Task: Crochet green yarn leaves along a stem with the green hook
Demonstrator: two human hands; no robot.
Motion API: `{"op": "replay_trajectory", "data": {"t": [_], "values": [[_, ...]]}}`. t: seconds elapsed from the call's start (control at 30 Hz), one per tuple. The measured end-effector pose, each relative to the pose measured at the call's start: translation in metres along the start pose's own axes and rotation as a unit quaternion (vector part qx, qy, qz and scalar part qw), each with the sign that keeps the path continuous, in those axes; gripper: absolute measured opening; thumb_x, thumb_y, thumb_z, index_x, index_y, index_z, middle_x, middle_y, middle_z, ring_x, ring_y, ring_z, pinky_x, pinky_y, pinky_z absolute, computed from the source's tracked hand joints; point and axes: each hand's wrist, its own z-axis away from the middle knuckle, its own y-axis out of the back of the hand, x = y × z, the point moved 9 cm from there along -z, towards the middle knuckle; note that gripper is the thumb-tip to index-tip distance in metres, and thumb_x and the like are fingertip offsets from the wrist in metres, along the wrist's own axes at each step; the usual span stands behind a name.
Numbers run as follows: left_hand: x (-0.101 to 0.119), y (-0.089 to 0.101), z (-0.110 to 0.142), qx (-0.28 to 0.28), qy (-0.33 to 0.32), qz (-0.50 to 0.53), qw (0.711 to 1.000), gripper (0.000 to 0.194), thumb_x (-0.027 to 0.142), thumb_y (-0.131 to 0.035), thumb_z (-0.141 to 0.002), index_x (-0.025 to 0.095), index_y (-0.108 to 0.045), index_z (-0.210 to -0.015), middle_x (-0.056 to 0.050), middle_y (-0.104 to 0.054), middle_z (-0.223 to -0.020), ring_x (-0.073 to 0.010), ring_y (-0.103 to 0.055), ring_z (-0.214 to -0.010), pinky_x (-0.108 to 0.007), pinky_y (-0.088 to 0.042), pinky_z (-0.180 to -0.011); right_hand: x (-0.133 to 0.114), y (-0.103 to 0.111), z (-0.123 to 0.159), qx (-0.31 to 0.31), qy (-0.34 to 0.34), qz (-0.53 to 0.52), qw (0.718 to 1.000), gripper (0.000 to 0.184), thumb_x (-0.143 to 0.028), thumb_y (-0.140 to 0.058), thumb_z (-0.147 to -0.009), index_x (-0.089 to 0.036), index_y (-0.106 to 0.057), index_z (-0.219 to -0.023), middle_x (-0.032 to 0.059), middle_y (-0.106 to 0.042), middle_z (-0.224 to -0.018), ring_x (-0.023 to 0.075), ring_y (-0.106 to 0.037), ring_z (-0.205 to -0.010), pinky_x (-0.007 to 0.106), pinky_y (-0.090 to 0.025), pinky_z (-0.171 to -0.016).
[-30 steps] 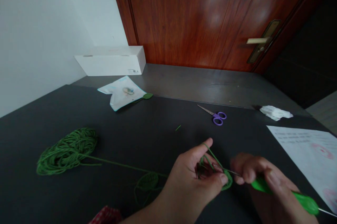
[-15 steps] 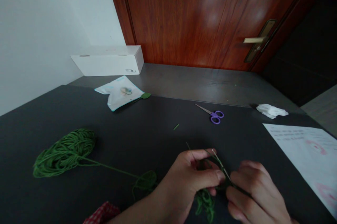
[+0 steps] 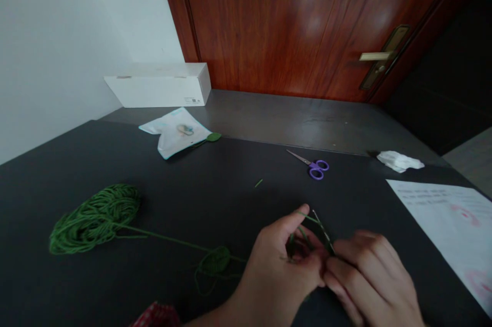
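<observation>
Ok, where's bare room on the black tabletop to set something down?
Widest patch: black tabletop between the green yarn bundle and the purple-handled scissors, below the white pouch, with one small green snip on it. Smaller: between scissors and printed sheet. Crowded: lower right, around the left hand and right hand on the green yarn.

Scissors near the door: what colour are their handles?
The scissors' handles are purple; the head view shows them best.

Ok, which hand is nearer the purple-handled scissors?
Left hand: below the purple-handled scissors and slightly to their left. Right hand: farther off, below them and to their right.
</observation>
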Motion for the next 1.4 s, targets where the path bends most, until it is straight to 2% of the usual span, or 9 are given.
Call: {"op": "replay_trajectory", "data": {"t": [0.07, 0.13, 0.3, 0.4, 0.7, 0.83, 1.0, 1.23, 1.4], "values": [[-0.006, -0.006, 0.001, -0.037, 0.037, 0.081, 0.995, 0.059, 0.011, -0.066, -0.071, 0.012, -0.054, -0.129, 0.004, -0.06, -0.074, -0.0062, -0.053, -0.056, -0.022, -0.045, -0.056, 0.009, -0.001, 0.004, -0.006, -0.04, -0.104, 0.994, 0.028, -0.028, -0.045, -0.098, -0.021, -0.062, -0.078, 0.0026, -0.065, -0.068, 0.0166, -0.059, -0.065, 0.032, -0.047, -0.07], [-0.009, -0.009, 0.003, -0.062, 0.061, 0.147, 0.985, 0.064, 0.015, -0.074, -0.068, 0.011, -0.053, -0.128, 0.004, -0.06, -0.076, -0.0069, -0.055, -0.057, -0.024, -0.049, -0.057, 0.03, -0.006, 0.014, 0.015, -0.158, -0.264, 0.951, 0.03, -0.034, -0.041, -0.098, -0.022, -0.06, -0.078, 0.0028, -0.06, -0.072, 0.0184, -0.058, -0.072, 0.032, -0.047, -0.068], [-0.009, -0.005, 0.005, -0.059, 0.086, 0.197, 0.975, 0.063, 0.016, -0.079, -0.066, 0.008, -0.056, -0.123, -0.003, -0.067, -0.084, -0.0106, -0.061, -0.069, -0.027, -0.052, -0.068, 0.059, -0.053, 0.048, 0.075, -0.46, -0.603, 0.647, 0.038, -0.048, -0.039, -0.095, -0.024, -0.06, -0.074, 0.0019, -0.053, -0.07, 0.0179, -0.054, -0.064, 0.031, -0.049, -0.054], [-0.009, -0.006, 0.007, -0.062, 0.112, 0.19, 0.973, 0.063, 0.015, -0.079, -0.065, 0.008, -0.057, -0.123, -0.004, -0.069, -0.087, -0.0098, -0.062, -0.067, -0.028, -0.051, -0.072, 0.052, -0.07, 0.05, 0.053, -0.521, -0.669, 0.527, 0.039, -0.049, -0.044, -0.092, -0.023, -0.061, -0.069, 0.001, -0.053, -0.067, 0.0167, -0.056, -0.06, 0.03, -0.05, -0.053], [-0.005, -0.009, 0.007, -0.096, 0.105, 0.169, 0.975, 0.052, 0.015, -0.079, -0.065, 0.014, -0.066, -0.115, 0.001, -0.069, -0.078, -0.0081, -0.062, -0.062, -0.027, -0.049, -0.071, 0.049, -0.079, 0.056, 0.068, -0.556, -0.73, 0.393, 0.031, -0.042, -0.065, -0.083, -0.021, -0.061, -0.06, -0.0036, -0.053, -0.059, 0.0124, -0.053, -0.056, 0.027, -0.049, -0.059], [-0.003, -0.008, 0.009, -0.099, 0.122, 0.145, 0.977, 0.053, 0.016, -0.081, -0.061, 0.013, -0.067, -0.112, 0.001, -0.068, -0.077, -0.0078, -0.062, -0.061, -0.025, -0.047, -0.071, 0.049, -0.079, 0.056, 0.053, -0.543, -0.744, 0.386, 0.038, -0.042, -0.056, -0.089, -0.021, -0.06, -0.058, -0.0031, -0.05, -0.056, 0.0122, -0.047, -0.057, 0.027, -0.046, -0.06], [0.0, -0.01, 0.01, -0.118, 0.12, 0.136, 0.976, 0.046, 0.019, -0.082, -0.061, 0.012, -0.071, -0.104, 0.0, -0.066, -0.074, -0.0084, -0.059, -0.061, -0.026, -0.048, -0.069, 0.054, -0.075, 0.054, 0.032, -0.541, -0.727, 0.421, 0.043, -0.041, -0.049, -0.092, -0.021, -0.06, -0.055, -0.0024, -0.047, -0.054, 0.014, -0.043, -0.056, 0.03, -0.043, -0.064], [-0.004, -0.009, 0.01, -0.128, 0.135, 0.132, 0.974, 0.045, 0.022, -0.081, -0.062, 0.015, -0.072, -0.105, 0.0, -0.066, -0.078, -0.0108, -0.06, -0.065, -0.029, -0.048, -0.07, 0.066, -0.054, 0.043, 0.0, -0.484, -0.662, 0.572, 0.043, -0.037, -0.049, -0.091, -0.024, -0.062, -0.053, -0.0016, -0.048, -0.049, 0.0168, -0.041, -0.053, 0.032, -0.037, -0.059], [-0.005, -0.007, 0.012, -0.119, 0.15, 0.118, 0.974, 0.042, 0.023, -0.082, -0.062, 0.015, -0.073, -0.102, 0.001, -0.066, -0.077, -0.0093, -0.06, -0.061, -0.027, -0.046, -0.069, 0.072, -0.04, 0.046, -0.024, -0.454, -0.616, 0.644, 0.04, -0.042, -0.052, -0.089, -0.025, -0.066, -0.055, -0.0007, -0.051, -0.05, 0.0176, -0.045, -0.055, 0.034, -0.034, -0.055]]}}
